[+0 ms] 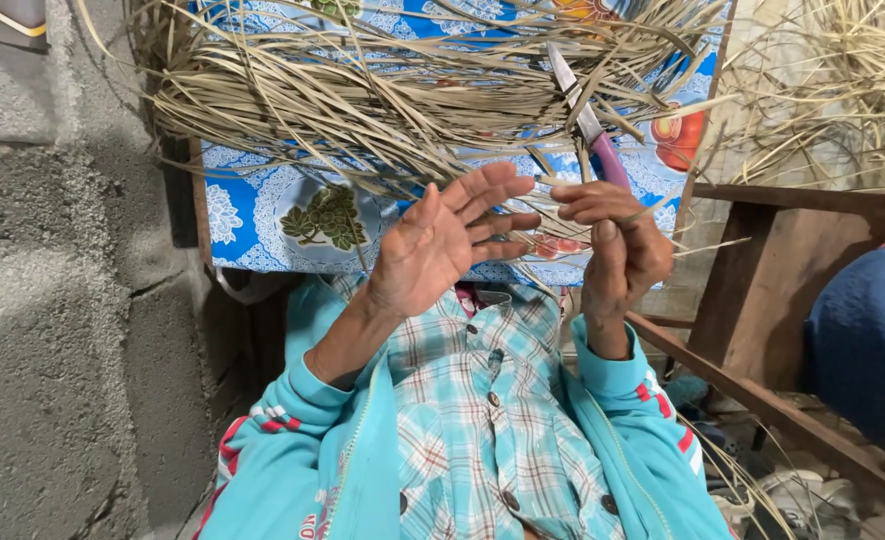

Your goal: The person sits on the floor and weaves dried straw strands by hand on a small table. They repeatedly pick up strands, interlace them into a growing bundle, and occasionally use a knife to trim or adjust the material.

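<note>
My right hand [618,245] is closed around a knife [588,120] with a purple handle, its grey blade pointing up and away over the leaves. The same hand's fingertips pinch a thin dried leaf strip [548,182]. Just left of it, my left hand [443,240] is raised with the palm showing and the fingers spread, their tips close to that strip. Both hands are in front of a pile of dried leaf strips [363,100] lying on a table with a blue patterned cloth [258,215]. I wear a turquoise jacket over a checked shirt.
A rough concrete surface [63,300] fills the left. A brown wooden frame [763,290] stands at the right, with a dark blue cloth item [868,340] beside it. More dried strips [843,90] are heaped at the top right.
</note>
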